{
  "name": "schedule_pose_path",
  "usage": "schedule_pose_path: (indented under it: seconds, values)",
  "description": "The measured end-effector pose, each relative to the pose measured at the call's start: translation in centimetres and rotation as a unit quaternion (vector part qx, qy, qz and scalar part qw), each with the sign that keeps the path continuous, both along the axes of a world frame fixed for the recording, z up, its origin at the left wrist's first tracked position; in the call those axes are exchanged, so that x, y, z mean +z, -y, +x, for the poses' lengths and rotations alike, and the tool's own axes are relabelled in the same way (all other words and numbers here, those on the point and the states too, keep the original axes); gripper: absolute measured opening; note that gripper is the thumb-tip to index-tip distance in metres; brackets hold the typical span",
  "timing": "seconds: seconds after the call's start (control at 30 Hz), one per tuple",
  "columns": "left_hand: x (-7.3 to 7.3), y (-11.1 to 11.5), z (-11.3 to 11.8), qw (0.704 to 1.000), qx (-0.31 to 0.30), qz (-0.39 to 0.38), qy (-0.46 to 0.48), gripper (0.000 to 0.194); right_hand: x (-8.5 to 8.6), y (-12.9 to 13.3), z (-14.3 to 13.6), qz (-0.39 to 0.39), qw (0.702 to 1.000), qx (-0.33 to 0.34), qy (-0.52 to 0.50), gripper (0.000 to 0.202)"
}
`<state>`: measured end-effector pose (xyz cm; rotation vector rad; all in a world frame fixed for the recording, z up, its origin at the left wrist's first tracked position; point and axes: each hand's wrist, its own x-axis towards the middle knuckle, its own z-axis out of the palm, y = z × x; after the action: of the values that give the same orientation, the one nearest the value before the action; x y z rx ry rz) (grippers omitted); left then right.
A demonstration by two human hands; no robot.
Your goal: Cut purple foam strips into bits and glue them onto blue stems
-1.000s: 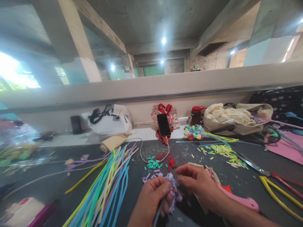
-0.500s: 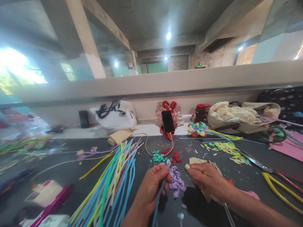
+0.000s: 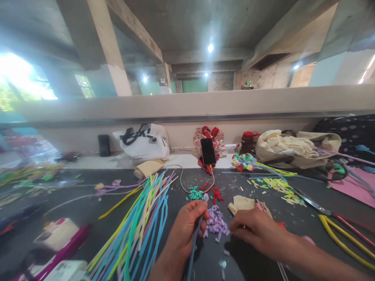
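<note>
My left hand (image 3: 187, 224) pinches a blue-grey pipe cleaner (image 3: 193, 249) that hangs down toward the front edge of view. At its upper end, just above my thumb, sits a small pale lilac tip (image 3: 206, 197). My right hand (image 3: 249, 228) is lowered at the right side of a pile of short purple pieces (image 3: 216, 222), its fingers bent together; whether anything is between the fingertips is hidden. Behind that hand lies a beige cloth (image 3: 241, 204), partly covered by it. Teal pieces (image 3: 195, 193) and red pieces (image 3: 216, 194) lie beyond the purple pile.
A bundle of coloured pipe cleaners (image 3: 140, 222) spreads at left. Yellow-green pieces (image 3: 279, 187) and scissors with yellow and red handles (image 3: 334, 230) lie at right. A phone (image 3: 208, 151) on a cable leans against a patterned bag (image 3: 219, 136). A white bag (image 3: 143, 144) stands behind.
My right hand has left the beige cloth and come down toward the near side, beside the purple pieces. My left hand still holds the blue-grey pipe cleaner, nearly unmoved.
</note>
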<state>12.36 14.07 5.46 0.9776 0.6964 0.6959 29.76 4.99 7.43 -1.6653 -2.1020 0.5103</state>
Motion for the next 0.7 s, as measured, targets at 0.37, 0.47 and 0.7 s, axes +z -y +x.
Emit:
schedule_pose_path:
  seconds: [0.37, 0.47, 0.7]
  values:
    - [0.5, 0.4, -0.4, 0.999, -0.02, -0.015, 0.045, 0.021, -3.2, -4.8, -5.4, 0.008, 0.999, 0.012, -0.029, 0.015]
    - [0.6, 0.2, -0.7, 0.999, -0.009, -0.008, 0.051, 0.022, -2.8, -5.5, -4.6, -0.005, 0.997, -0.015, -0.072, 0.011]
    - [1.6, -0.8, -1.6, 0.986, 0.126, -0.009, 0.104, 0.022, -1.6, -5.6, 0.5, -0.04, 0.976, -0.108, -0.184, 0.016]
